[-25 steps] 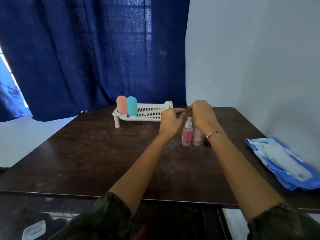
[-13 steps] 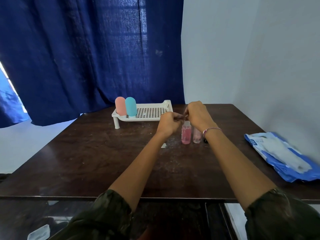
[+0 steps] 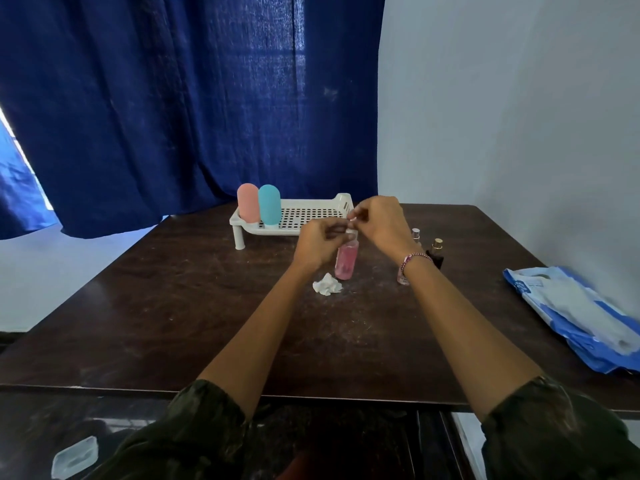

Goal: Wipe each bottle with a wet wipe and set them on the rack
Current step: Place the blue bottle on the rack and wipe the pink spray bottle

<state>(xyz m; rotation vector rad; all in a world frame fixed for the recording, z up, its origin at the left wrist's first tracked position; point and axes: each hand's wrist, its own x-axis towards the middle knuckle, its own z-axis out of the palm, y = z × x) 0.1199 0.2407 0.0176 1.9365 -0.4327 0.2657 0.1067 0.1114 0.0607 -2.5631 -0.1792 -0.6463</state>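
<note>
A pink spray bottle stands mid-table under both hands. My left hand has curled fingers at the bottle's white top. My right hand pinches a small white piece just above that top; I cannot tell what the piece is. A crumpled white wipe lies on the table left of the bottle's base. A small clear bottle and a dark bottle with a gold cap stand to the right, partly behind my right wrist. The white perforated rack holds a pink tube and a teal tube.
A blue and white wipe pack lies at the table's right edge, near the wall. The dark wooden table ends just in front of me. A blue curtain hangs behind the rack.
The crumpled wipe now lies in plain sight on the table beside the pink bottle. My right hand has lifted slightly above the bottle's top, and the two small bottles show beside my wrist.
</note>
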